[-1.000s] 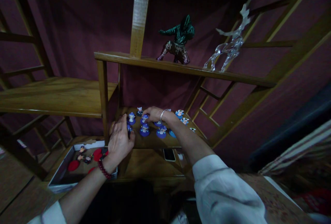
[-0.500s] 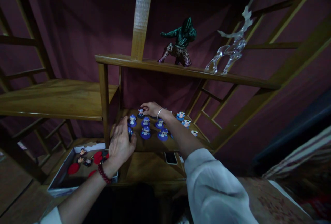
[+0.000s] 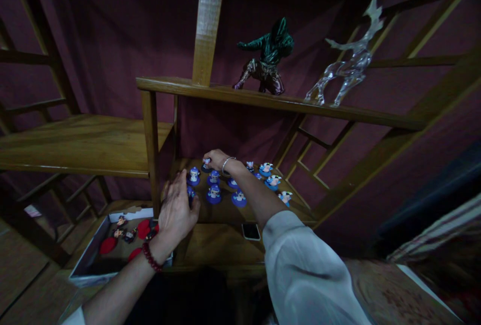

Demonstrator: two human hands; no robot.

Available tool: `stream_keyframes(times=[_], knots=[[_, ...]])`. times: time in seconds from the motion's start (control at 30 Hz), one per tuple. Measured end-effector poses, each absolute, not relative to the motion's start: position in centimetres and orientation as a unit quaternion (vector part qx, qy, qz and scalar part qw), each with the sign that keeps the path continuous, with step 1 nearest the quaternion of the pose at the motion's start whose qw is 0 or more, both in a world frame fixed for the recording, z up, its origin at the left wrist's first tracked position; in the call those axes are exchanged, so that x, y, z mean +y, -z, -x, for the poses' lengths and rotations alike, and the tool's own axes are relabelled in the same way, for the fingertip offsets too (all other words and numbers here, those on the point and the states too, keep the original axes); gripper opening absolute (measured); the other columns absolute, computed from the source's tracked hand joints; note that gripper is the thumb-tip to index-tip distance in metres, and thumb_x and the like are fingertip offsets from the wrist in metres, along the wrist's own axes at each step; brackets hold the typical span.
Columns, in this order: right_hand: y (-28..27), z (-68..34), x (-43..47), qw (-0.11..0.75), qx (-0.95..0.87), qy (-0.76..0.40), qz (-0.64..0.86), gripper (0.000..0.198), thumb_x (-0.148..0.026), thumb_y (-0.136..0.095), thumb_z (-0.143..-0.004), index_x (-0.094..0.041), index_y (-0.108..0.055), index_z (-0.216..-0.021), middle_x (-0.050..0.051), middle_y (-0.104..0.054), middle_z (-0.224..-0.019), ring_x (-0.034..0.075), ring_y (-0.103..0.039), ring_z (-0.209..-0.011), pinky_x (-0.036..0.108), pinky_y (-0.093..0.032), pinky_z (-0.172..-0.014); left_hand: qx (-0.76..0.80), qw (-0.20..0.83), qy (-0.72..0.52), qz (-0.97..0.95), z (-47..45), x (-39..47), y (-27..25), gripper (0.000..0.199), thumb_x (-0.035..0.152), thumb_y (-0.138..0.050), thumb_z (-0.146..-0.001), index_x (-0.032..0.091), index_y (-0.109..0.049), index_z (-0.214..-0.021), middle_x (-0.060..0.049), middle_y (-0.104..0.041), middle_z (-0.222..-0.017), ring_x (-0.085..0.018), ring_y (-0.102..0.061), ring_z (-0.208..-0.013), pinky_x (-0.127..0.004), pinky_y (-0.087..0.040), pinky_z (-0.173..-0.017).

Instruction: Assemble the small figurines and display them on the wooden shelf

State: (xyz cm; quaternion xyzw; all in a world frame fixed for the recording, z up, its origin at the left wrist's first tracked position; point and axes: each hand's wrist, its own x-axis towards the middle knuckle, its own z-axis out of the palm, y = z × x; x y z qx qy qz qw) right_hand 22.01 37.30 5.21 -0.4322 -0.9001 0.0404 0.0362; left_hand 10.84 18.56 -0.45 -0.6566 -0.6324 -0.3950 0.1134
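My right hand (image 3: 217,157) reaches to the back of the lower shelf, its fingers closed on a small figurine (image 3: 206,165) with a dark round base. My left hand (image 3: 178,210) is at the shelf's left side, fingers stretched and thumb apart. In the gap beside its thumb stands a blue figurine (image 3: 191,193), partly hidden. Around the hands several small figurines on blue bases stand in rows, among them a white-and-blue figurine (image 3: 194,175) and a front figurine (image 3: 214,193). My right forearm covers part of the rows.
An open box (image 3: 92,265) with red-based figurines is at lower left. A phone (image 3: 251,232) lies on the front ledge. Above, the upper shelf (image 3: 221,93) carries a green-and-bronze crouching statue (image 3: 268,57) and a clear deer statue (image 3: 347,67). A wooden post (image 3: 151,149) stands left of the hands.
My right hand has moved slightly left and its fingers have come onto the back figurine. The left hand stays nearly still. The view has shifted a little.
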Motion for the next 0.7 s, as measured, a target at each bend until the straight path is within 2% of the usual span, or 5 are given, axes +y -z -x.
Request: stream_keyframes(times=[0.4,0.7], knots=[[-5.66,-22.15,37.03,0.033,-0.901,-0.035,0.431,0.024,-0.017,-0.065,-0.067,-0.017,-0.068,-0.09,0.002,-0.068,-0.081,0.011,-0.06,-0.073,0.015,-0.037,-0.06,-0.632,0.119,0.394,0.656,-10.82,18.56,0.53,0.066,0.025,-0.047,-0.077,0.006,-0.022,-0.135,-0.019,-0.045,-0.129,-0.027,-0.04,-0.121,-0.045,-0.032,-0.1],[-6.03,-22.29,36.81,0.014,-0.901,-0.015,0.433,0.025,-0.02,-0.064,-0.066,-0.021,-0.068,-0.091,0.001,-0.068,-0.083,0.012,-0.06,-0.075,0.016,-0.037,-0.059,-0.624,0.129,0.403,0.657,-10.75,18.7,0.75,0.066,0.024,-0.047,-0.077,0.009,-0.021,-0.135,-0.018,-0.046,-0.127,-0.028,-0.042,-0.119,-0.047,-0.033,-0.099]])
